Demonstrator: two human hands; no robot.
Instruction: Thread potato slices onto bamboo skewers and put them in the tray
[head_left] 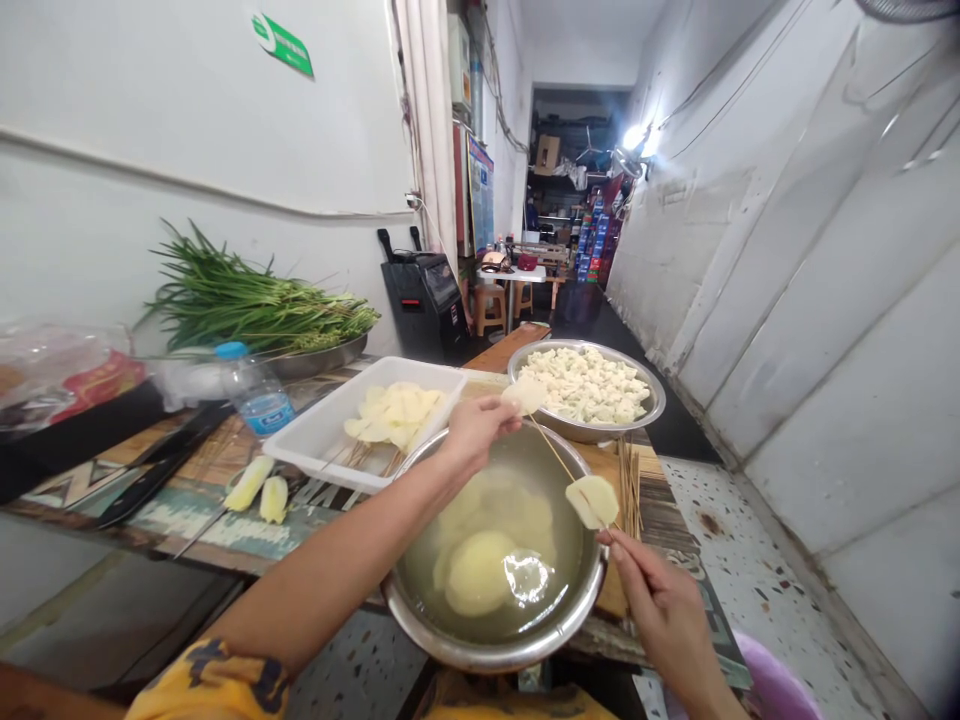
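Note:
My left hand (pixel 484 428) pinches a thin potato slice (pixel 527 396) above the far rim of a steel bowl (pixel 501 655). The tip of a bamboo skewer (pixel 551 446) reaches that slice; whether it has gone through, I cannot tell. Lower down on the same skewer sits another potato slice (pixel 592 502). My right hand (pixel 660 600) grips the skewer's lower end, just below this slice, at the bowl's right side. Cloudy water fills the bowl, with several slices (pixel 480 575) under the surface.
Skewered slices (pixel 394 412) lie in a white plastic tray (pixel 300 440) at the left. Behind stands a basin of cauliflower pieces (pixel 589 385). Loose skewers (pixel 631 490) lie to the right. A water bottle (pixel 255 390), a knife (pixel 154 485) and green chives (pixel 247 300) are farther left.

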